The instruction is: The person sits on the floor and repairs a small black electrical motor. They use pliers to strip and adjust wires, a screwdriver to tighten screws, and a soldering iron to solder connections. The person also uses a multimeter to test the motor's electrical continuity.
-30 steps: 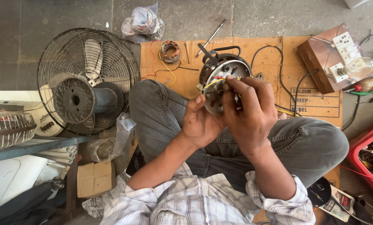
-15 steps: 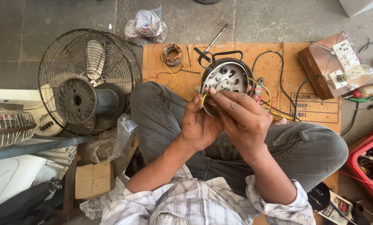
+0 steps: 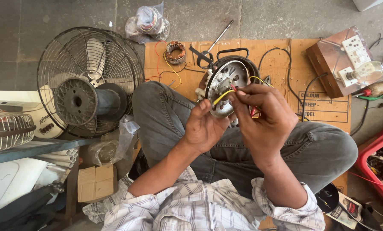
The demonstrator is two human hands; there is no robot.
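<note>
Seated cross-legged on cardboard (image 3: 277, 55), left hand (image 3: 205, 128) curled, thumb and fingertips pinching a yellow wire (image 3: 222, 96), right hand (image 3: 263, 113) closed on red wires (image 3: 254, 111) beside it, both over a fan motor (image 3: 225, 85) resting on the knees; caged fan (image 3: 88, 81) well left.

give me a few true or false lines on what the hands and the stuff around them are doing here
1. Both hands, left hand and right hand, pinch the yellow wire at the round fan motor. True.
2. The motor lies flat on the cardboard sheet, untouched. False: it is held up over the person's lap.
3. A caged fan lies on the floor beside the person's left knee. True.
4. The copper winding coil sits inside the red tray. False: it rests on the cardboard.
5. A screwdriver lies beyond the motor. True.
</note>
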